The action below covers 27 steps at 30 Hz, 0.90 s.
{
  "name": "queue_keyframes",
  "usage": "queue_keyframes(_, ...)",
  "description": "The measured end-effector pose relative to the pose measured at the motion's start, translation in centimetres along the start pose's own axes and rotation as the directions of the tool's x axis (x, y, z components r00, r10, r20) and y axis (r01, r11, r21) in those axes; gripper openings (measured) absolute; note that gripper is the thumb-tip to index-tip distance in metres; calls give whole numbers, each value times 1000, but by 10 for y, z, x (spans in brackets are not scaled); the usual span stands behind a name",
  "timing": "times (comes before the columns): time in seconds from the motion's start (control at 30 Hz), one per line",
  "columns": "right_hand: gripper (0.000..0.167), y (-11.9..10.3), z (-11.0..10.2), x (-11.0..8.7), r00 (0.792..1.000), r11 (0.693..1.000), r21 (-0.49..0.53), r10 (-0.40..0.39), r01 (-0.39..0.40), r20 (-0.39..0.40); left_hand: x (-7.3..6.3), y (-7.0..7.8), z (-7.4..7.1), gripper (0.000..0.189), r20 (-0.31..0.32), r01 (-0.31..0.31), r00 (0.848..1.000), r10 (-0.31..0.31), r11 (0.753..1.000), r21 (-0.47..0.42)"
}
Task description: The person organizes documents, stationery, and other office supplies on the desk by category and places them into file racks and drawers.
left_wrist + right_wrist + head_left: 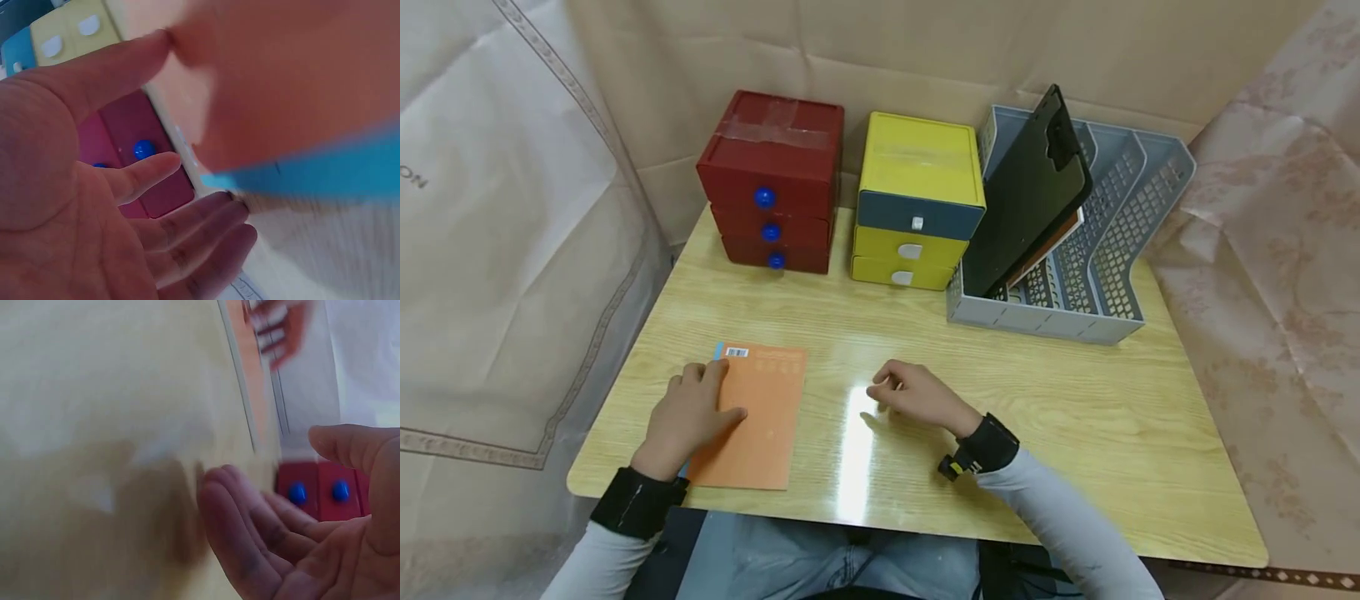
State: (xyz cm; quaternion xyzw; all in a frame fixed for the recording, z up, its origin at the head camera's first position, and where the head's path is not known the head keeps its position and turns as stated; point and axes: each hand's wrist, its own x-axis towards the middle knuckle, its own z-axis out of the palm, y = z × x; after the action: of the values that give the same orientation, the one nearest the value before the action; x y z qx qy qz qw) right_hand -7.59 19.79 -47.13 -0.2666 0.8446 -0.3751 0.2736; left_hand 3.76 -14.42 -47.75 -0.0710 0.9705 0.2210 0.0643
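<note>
An orange booklet (760, 417) with a blue spine strip and a barcode label lies on the left part of the table. My left hand (688, 412) is at its left side: the thumb touches the cover, and the other fingers reach out along the spine edge. In the left wrist view those fingers (200, 244) look fairly straight beside the blue strip (325, 169). To the right of the booklet, my right hand (925, 396) hovers low over the wooden table (880, 321), fingers loosely bent, with nothing held.
A red drawer box (775, 183) with blue knobs stands at the back left. Beside it is a yellow drawer box (917, 167) with a dark blue top drawer. A grey file rack (1037, 321) at the back right holds a black clipboard (1030, 200) and a brown-and-white item (1048, 246).
</note>
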Motion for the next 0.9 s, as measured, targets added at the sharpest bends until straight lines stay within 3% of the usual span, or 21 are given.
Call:
queue_keyframes(0.1,49,-8,22,7,994,997,71,28,-36,104,-8,4,5,79,-28,10,1000,-11,999,-31)
queue_keyframes(0.2,61,-17,39,13,988,990,128,33,-53,151,-14,8,9,79,-46,29,998,-31,999,-33)
queue_keyframes(0.5,75,-36,72,32,984,941,317,63,-115,169,-19,14,17,81,-62,13,998,-18,997,-78)
queue_keyframes(0.67,79,-40,84,31,989,924,360,90,-126,115,-22,11,23,91,-55,-7,998,-6,971,-239)
queue_keyframes(0.73,79,-36,84,29,991,908,400,90,-124,103,-24,5,22,96,-33,-2,999,-11,923,-384)
queue_keyframes(0.77,79,-34,84,29,991,900,419,89,-123,100,-25,2,21,98,-9,7,1000,-13,880,-474)
queue_keyframes(0.83,77,-31,83,27,991,890,441,80,-118,104,-27,0,19,101,47,33,999,-4,768,-639)
queue_keyframes(0.9,75,-28,80,26,991,882,458,67,-113,115,-30,-1,16,99,109,69,994,23,641,-765)
